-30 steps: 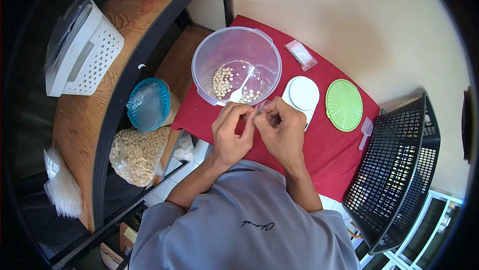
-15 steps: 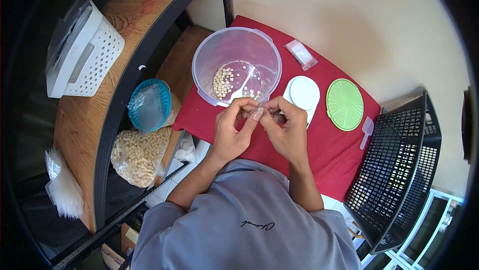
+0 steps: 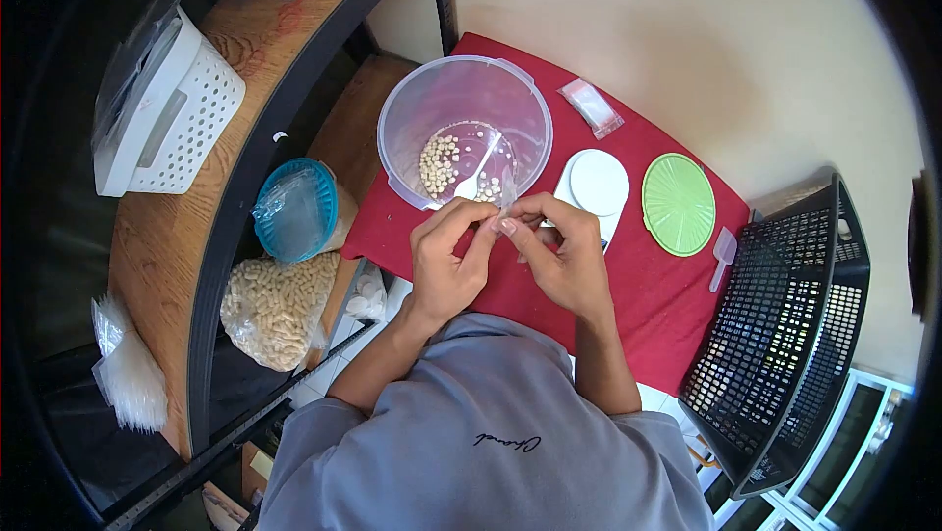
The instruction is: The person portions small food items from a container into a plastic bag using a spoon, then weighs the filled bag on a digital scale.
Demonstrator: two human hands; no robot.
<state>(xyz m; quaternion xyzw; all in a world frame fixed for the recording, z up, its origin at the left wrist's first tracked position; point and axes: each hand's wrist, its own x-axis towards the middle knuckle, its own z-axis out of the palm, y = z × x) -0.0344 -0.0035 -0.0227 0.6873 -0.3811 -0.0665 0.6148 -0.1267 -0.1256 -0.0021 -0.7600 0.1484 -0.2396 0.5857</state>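
Observation:
A small clear plastic bag is pinched between my two hands, its free end sticking up in front of the tub. My left hand grips it with thumb and forefinger from one side. From the other side, my right hand pinches it the same way, fingertips almost touching. Just beyond stands a large clear plastic tub. Small pale pieces lie on its bottom together with a white spoon. Right of the tub, a white kitchen scale sits partly behind my right hand.
On the red cloth lie a packet of small bags, a green lid and a clear scoop. A black crate stands at right. Left are a wooden shelf, a blue-lidded container and a bag of pale pieces.
My fingertips have shifted slightly toward my body. The clear bag now stands up visibly above them, where before it was mostly hidden between the fingers.

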